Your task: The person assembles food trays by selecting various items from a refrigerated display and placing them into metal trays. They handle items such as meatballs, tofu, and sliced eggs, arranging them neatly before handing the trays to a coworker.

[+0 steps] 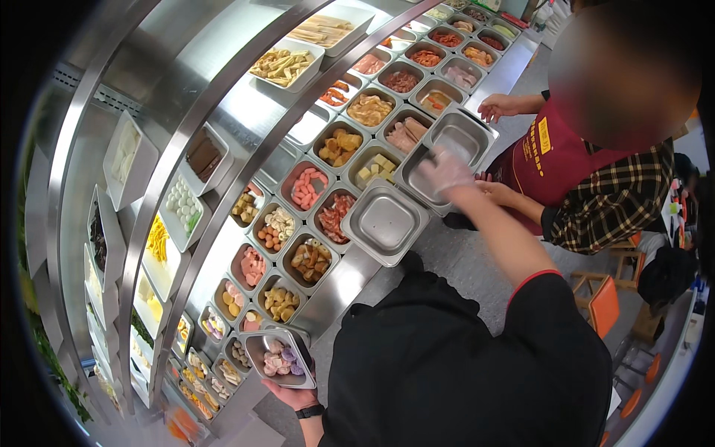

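My left hand [294, 395], with a dark band at the wrist, holds a small steel pan [299, 385] from below by its near side. Pinkish and purple balls [280, 358] lie in it. My right hand [449, 176], in a clear glove, is stretched out over a steel pan [417, 181] at the counter's front edge. Motion smears its fingers, so I cannot tell whether it grips that pan. An empty steel pan [383, 223] juts over the edge, nearer to me. Beyond my right hand is another empty steel pan [459, 139], beside a co-worker's hand [495, 109].
A co-worker in a maroon apron [532, 160] stands close on the right. Rows of steel pans with sausages [304, 186], fried pieces [310, 258] and tofu cubes [376, 169] fill the counter. Curved metal rails [246, 175] cross above white trays [287, 71]. Orange chairs [602, 305] stand behind.
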A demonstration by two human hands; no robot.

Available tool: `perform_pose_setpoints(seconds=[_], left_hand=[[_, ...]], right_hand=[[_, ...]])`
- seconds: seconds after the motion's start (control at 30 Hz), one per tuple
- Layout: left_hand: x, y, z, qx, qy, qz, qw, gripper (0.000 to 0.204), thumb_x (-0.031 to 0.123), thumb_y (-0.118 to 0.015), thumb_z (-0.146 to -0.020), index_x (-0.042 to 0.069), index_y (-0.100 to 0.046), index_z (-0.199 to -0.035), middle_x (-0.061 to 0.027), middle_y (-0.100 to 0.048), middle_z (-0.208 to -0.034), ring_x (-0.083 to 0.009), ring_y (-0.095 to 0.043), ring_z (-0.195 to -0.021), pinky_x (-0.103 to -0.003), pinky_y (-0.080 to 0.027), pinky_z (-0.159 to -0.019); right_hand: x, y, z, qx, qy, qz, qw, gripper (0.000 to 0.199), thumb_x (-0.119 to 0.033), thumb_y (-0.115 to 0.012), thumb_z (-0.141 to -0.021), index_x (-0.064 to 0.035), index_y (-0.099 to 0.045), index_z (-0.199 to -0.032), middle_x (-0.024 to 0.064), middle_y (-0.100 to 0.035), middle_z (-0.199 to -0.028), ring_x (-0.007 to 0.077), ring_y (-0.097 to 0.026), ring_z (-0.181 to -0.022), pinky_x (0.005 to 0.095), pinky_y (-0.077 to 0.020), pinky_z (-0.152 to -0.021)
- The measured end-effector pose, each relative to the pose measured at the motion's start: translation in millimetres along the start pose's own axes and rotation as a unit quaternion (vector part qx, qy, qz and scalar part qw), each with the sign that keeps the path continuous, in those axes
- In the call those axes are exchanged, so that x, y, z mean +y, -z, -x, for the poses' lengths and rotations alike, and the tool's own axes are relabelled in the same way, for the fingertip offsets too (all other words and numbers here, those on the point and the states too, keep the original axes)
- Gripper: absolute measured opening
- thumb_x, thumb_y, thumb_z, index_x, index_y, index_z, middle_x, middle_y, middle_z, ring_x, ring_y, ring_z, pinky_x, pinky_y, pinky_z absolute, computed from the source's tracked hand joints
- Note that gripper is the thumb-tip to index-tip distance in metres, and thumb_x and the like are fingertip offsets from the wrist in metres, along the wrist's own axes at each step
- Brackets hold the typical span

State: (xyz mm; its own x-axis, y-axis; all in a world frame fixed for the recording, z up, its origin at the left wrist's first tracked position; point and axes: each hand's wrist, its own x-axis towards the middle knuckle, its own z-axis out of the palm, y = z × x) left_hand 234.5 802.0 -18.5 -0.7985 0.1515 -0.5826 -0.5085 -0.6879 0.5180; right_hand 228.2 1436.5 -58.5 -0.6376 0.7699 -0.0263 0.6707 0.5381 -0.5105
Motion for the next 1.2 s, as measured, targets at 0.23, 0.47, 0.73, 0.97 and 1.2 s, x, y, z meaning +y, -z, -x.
perform_pose_setpoints(seconds=[0.23,0.47,0.73,0.97,1.2], left_hand=[[-25.5,-31.7,1.2,0.021,-0.001,0.029,0.999,0.095,0.084,-0.051,-0.093,0.019,-0.041,-0.162,-0.0111,-0.05,-0.161,-0.039,-0.052,-0.141,-0.065,-0.046,-0.109],[-32.4,-32.9,6.8,0.023,0.017,-0.02,0.999,0.093,0.083,-0.052,-0.092,0.023,-0.041,-0.162,-0.0088,-0.049,-0.162,-0.0383,-0.052,-0.143,-0.071,-0.045,-0.109],[-33.1,-28.5,3.2,0.008,0.007,-0.006,1.0,0.094,0.083,-0.053,-0.093,0.023,-0.039,-0.164,-0.0102,-0.047,-0.164,-0.041,-0.051,-0.144,-0.072,-0.044,-0.109],[-13.9,-24.5,-10.2,-0.025,0.015,0.006,1.0,0.09,0.081,-0.051,-0.095,0.024,-0.038,-0.164,-0.009,-0.046,-0.165,-0.0405,-0.049,-0.144,-0.072,-0.044,-0.11],[11.5,-3.9,-7.8,-0.047,0.029,0.03,0.998,0.09,0.081,-0.05,-0.095,0.025,-0.038,-0.164,-0.0083,-0.044,-0.166,-0.0408,-0.048,-0.146,-0.074,-0.044,-0.109]], right_hand=[[122.2,49.5,-138.3,-0.03,-0.107,0.178,0.978,0.033,-0.017,-0.068,-0.092,-0.0046,-0.073,-0.121,0.0225,-0.072,-0.13,0.0373,-0.07,-0.123,0.0464,-0.0572,-0.101],[176.2,7.3,-201.7,-0.129,-0.044,0.263,0.955,0.028,-0.009,-0.07,-0.088,-0.003,-0.08,-0.113,0.0213,-0.077,-0.12,0.0362,-0.074,-0.117,0.044,-0.0607,-0.094],[89.9,110.1,-161.0,-0.119,-0.01,0.066,0.991,0.031,-0.014,-0.055,-0.098,-0.0013,-0.068,-0.123,0.0275,-0.074,-0.12,0.0429,-0.071,-0.116,0.0502,-0.0547,-0.098],[-5.3,55.9,5.2,-0.14,-0.031,-0.215,0.966,0.026,-0.015,-0.075,-0.086,0.0005,-0.072,-0.107,0.0226,-0.077,-0.102,0.033,-0.075,-0.096,0.0422,-0.0572,-0.087],[-55.0,-47.0,151.4,-0.153,-0.333,-0.511,0.778,0.037,-0.005,-0.073,-0.088,0.0007,-0.059,-0.122,0.013,-0.071,-0.107,0.0278,-0.072,-0.087,0.0446,-0.0617,-0.071]])
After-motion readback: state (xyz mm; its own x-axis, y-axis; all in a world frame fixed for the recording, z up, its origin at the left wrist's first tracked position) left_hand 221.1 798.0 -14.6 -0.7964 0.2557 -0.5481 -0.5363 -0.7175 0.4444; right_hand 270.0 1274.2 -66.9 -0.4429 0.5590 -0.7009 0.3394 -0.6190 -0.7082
